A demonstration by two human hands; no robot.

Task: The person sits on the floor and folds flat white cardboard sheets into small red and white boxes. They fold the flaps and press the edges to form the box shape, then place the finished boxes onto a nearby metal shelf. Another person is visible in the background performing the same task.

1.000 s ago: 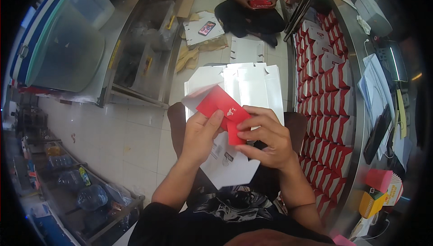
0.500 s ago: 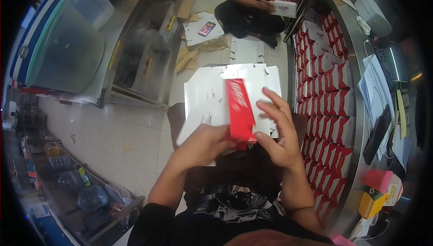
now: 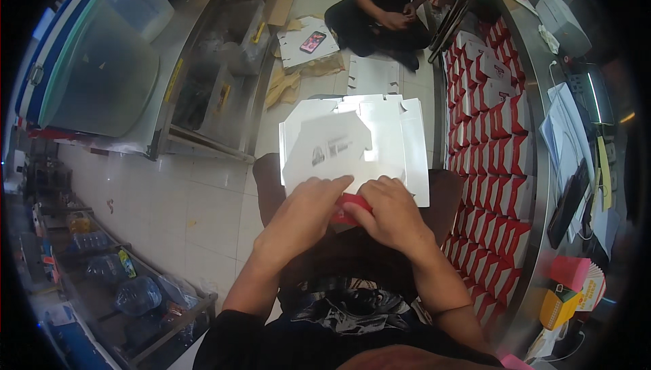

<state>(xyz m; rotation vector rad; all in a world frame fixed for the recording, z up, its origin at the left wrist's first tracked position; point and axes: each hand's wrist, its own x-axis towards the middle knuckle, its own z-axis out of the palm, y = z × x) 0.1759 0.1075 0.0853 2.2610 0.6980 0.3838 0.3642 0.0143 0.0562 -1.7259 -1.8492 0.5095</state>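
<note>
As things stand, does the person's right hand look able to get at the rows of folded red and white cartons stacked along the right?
Probably not at once: the right hand and left hand both grip a red and white flat carton blank. Nothing blocks the way to the folded red and white cartons otherwise.

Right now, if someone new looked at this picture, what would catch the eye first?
Both hands, left hand and right hand, press on a red carton piece at the centre, over a stack of flat white carton blanks. Along the right run rows of folded red-and-white boxes. At the top, another person sits on the floor.
</note>
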